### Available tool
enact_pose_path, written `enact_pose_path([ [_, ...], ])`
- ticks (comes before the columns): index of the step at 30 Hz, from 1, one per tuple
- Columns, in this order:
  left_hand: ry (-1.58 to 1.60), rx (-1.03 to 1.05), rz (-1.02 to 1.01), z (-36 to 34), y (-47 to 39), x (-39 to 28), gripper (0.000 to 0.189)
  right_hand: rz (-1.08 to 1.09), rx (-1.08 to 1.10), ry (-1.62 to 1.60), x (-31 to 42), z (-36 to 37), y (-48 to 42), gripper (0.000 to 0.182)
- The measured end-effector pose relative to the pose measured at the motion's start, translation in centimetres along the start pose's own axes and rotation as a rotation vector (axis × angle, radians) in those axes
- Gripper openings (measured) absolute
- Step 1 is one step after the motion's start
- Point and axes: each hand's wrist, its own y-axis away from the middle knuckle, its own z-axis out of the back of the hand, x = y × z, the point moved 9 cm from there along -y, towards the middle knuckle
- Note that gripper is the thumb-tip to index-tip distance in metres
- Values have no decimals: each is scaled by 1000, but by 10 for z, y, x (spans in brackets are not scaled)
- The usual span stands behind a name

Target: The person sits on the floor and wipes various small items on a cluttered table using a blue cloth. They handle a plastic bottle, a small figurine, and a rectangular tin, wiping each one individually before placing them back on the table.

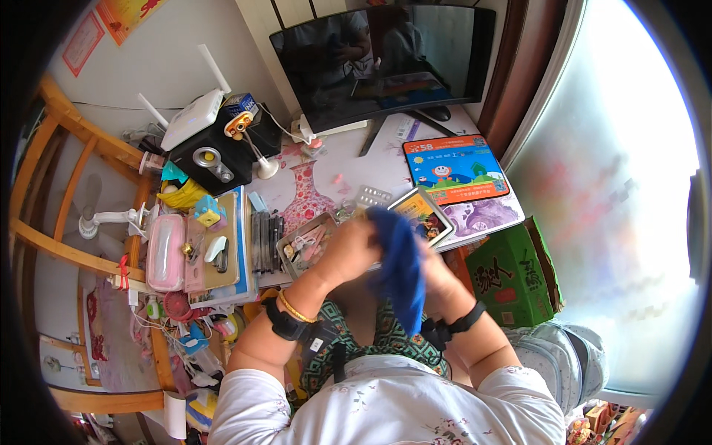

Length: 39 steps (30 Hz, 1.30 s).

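Note:
A dark blue cloth (pixel 399 261), blurred, hangs between my two hands above the front edge of the desk. My left hand (pixel 356 245) holds its upper left side, with the fingertips blurred. Partly behind the cloth, my right hand (pixel 436 270) grips its right side; those fingers are mostly hidden. Just beyond the cloth lies a white-framed picture (pixel 445 225), overlapped by my right hand. A metal tray (pixel 285 245) of small items, pink ones among them, sits left of my left hand. An empty-looking blister pack (pixel 372 196) lies behind my hands.
A monitor (pixel 384 67) stands at the back, with a colourful mouse pad (pixel 456 167) before it. Several black pens (pixel 268 242), a pink pencil case (pixel 167 253) and a black speaker (pixel 214 161) under a white router (pixel 192 119) fill the left. A green carton (pixel 509 278) stands right.

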Motion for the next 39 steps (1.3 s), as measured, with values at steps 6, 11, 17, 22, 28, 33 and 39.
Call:
enact_pose_path([
  [6,223,-156,5,21,33,13,11,-235,105,106,-47,-37,12,54],
  [11,471,-93,124,16,55,32,12,-345,158,425,-50,-47,19,41],
  [17,534,-65,193,14,73,51,13,-390,142,74,-62,-63,30,41],
  [22,622,-108,257,27,82,58,4,-456,189,34,-70,-71,37,42],
  [28,707,-175,332,39,89,62,4,-493,169,-134,-76,-73,43,43],
  [33,827,-268,342,48,93,77,2,-503,130,-203,-81,-66,44,41],
  [39,1010,-384,373,63,93,83,5,-458,22,-510,-103,-44,45,44],
])
